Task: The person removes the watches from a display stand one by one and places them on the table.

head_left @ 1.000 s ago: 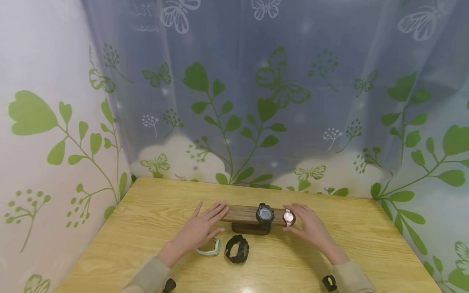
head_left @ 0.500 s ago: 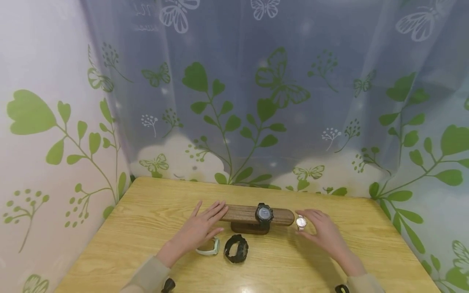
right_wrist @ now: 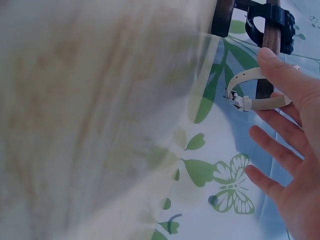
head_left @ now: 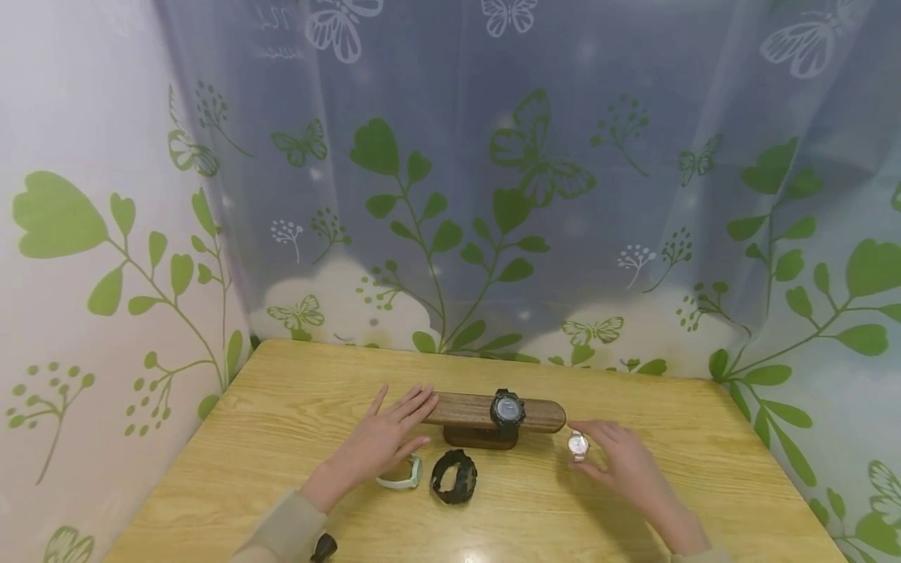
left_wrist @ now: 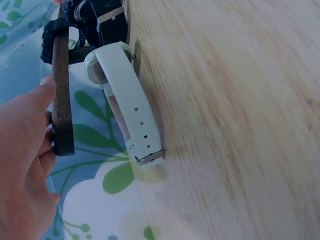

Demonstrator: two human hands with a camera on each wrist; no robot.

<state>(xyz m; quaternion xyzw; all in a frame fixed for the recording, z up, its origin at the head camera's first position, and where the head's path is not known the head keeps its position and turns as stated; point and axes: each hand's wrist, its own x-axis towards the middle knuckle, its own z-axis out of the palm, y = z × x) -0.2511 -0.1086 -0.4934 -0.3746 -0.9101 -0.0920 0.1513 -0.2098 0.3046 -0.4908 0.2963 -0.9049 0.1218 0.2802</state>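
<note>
The dark-brown wooden bar stand [head_left: 464, 409] has its left end under the straight fingers of the left hand [head_left: 378, 439]; the right hand [head_left: 626, 463] is right of it. A round-faced black watch [head_left: 507, 409] wraps it; nearer left lies a mint-strapped watch [left_wrist: 126, 87]. Right thumb and fingertips pinch a small white-strapped watch [head_left: 578, 445].

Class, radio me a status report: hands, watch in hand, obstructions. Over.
Left hand resting on wooden stand. Right hand pinching white-strapped watch, off the stand's right end. Nothing apparent in its way.
</note>
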